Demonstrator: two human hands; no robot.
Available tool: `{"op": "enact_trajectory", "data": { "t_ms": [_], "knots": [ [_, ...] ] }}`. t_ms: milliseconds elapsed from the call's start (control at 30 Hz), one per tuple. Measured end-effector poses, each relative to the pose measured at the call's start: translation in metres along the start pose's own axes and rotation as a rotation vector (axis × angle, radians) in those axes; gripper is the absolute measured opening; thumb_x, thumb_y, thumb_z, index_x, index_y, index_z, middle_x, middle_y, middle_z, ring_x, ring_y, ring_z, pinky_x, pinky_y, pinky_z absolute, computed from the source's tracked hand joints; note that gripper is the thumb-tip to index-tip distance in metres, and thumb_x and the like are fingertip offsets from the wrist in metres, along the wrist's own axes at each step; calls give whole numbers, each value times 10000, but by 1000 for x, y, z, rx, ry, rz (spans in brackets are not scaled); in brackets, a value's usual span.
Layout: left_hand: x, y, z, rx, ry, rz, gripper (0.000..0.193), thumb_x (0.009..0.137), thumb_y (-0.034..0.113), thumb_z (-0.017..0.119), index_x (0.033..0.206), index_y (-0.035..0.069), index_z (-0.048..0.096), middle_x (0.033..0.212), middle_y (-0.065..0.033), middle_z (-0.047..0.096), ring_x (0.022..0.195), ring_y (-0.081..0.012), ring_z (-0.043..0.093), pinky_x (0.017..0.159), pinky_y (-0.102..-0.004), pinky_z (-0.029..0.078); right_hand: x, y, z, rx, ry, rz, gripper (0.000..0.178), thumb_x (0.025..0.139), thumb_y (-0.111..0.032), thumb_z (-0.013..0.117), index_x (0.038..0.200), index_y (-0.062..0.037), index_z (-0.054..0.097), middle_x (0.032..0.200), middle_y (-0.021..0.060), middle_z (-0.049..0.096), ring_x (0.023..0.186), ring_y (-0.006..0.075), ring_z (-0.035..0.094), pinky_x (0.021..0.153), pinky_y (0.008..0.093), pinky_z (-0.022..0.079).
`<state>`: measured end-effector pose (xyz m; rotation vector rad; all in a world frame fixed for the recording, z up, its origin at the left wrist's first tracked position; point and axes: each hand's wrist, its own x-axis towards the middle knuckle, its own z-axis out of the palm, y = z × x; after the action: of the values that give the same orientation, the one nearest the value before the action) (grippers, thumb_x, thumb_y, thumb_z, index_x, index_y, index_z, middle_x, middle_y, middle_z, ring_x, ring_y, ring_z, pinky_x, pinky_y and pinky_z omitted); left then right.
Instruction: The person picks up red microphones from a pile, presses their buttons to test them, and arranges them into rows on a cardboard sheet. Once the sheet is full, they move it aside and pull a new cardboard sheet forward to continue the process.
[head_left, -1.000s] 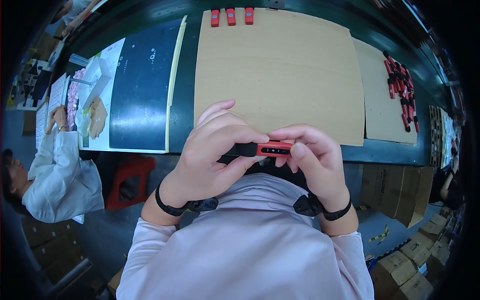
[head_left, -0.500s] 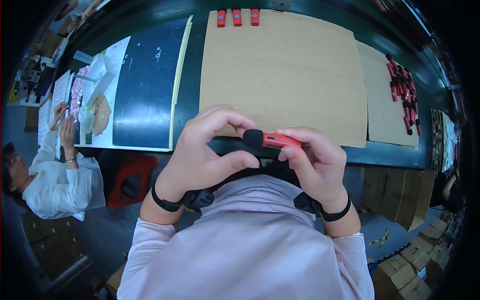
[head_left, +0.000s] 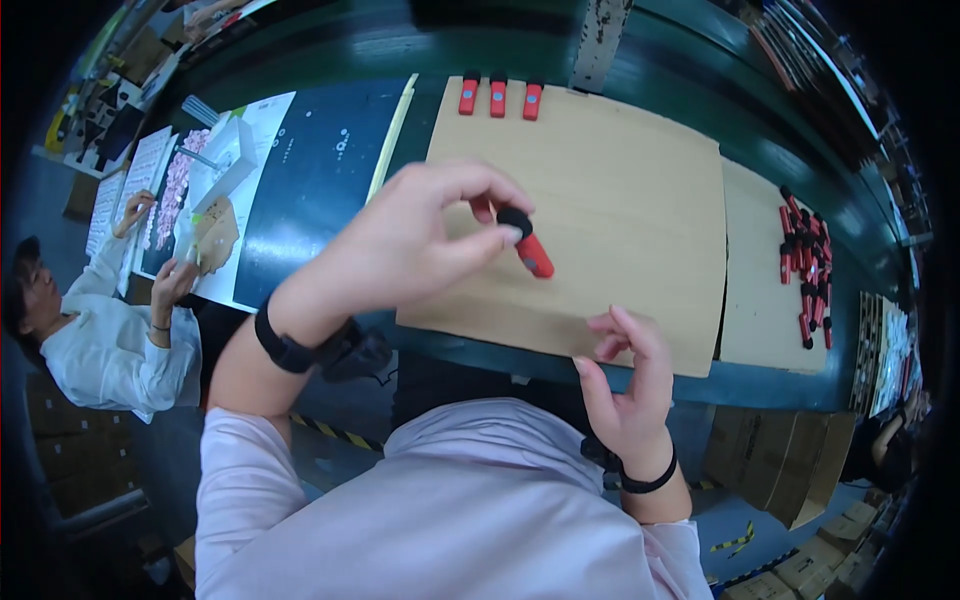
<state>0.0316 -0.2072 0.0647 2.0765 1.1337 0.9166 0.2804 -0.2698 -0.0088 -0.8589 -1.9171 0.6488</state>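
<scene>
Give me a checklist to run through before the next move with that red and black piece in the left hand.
1. Grip of the left hand on the red and black piece: ok, fingertips pinch its black end.
2. Right hand free: ok, open and holds nothing.
3. Bare space on the cardboard sheet under the piece: ok.
4. Row of three red pieces at the sheet's far edge apart from the hands: ok.
5. Pile of red and black pieces on the right sheet undisturbed: ok.
6. Cap seated fully on the held piece: cannot tell.
</scene>
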Motion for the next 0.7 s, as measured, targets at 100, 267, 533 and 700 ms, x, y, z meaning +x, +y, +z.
{"op": "enact_trajectory", "data": {
  "t_ms": [100, 267, 533, 700],
  "knots": [
    [42, -12, -11, 72, -64, -94, 181, 809, 63, 680, 965, -23, 646, 785, -82, 641, 703, -163, 605, 688, -274, 507, -9, 7, -5, 25, 13, 11, 541, 790, 50, 661, 1292, 25, 461, 1042, 153, 611, 704, 151, 533, 675, 263, 471],
    [117, -49, -8, 177, -52, -114, 164, 836, 99, 662, 972, 6, 668, 795, -85, 651, 712, -172, 617, 681, -279, 514, -22, 16, -9, 69, 10, 76, 502, 802, 64, 633, 1275, 29, 468, 1028, 159, 616, 714, 140, 543, 676, 254, 474],
    [174, -79, 3, 371, -170, -277, 161, 861, 128, 641, 962, 21, 706, 885, -118, 682, 736, -205, 642, 695, -307, 528, -26, 26, -23, 142, 3, 170, 454, 822, 78, 607, 1255, 36, 478, 1006, 157, 617, 729, 131, 551, 679, 249, 475],
    [187, -99, 8, 370, -131, -306, 168, 856, 104, 625, 973, 28, 719, 893, -124, 695, 764, -216, 653, 701, -325, 529, -23, 28, -28, 154, -6, 165, 424, 840, 89, 581, 1248, 36, 480, 997, 152, 615, 745, 137, 554, 684, 244, 472]
  ]
}}
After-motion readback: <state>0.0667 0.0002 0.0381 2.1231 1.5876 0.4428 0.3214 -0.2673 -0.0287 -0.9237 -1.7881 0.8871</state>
